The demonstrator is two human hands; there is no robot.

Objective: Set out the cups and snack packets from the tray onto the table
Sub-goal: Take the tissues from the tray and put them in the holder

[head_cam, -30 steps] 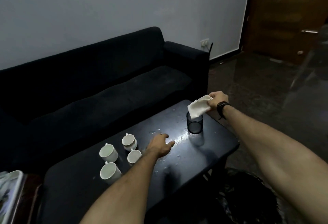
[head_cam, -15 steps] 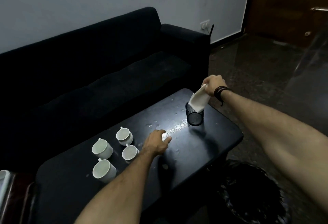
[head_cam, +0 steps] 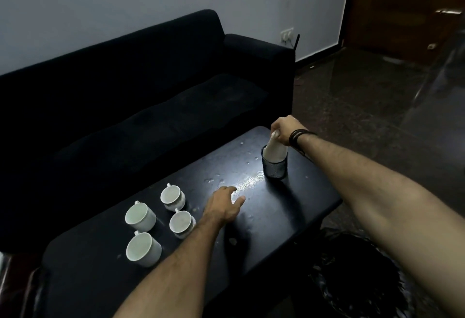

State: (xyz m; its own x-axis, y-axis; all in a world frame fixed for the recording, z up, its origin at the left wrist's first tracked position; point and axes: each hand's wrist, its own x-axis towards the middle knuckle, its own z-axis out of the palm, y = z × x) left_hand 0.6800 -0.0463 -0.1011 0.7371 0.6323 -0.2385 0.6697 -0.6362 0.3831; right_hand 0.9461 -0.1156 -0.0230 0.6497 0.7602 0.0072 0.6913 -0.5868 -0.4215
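The right hand [head_cam: 285, 129] pinches a white packet [head_cam: 275, 150], half inside the black mesh holder [head_cam: 274, 167] just below it. Push hard and the holder could tip. The left hand [head_cam: 224, 207] rests open, four cups [head_cam: 141, 217] beside it.

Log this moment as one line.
right hand: pushing white packet into black mesh holder | left hand: flat on table | four white cups: out

A white napkin [head_cam: 275, 151] is being gripped by the right hand [head_cam: 285, 128] inside a mesh holder [head_cam: 274, 167]; four cups [head_cam: 161, 220] are being left beside the flat left hand [head_cam: 224, 207].
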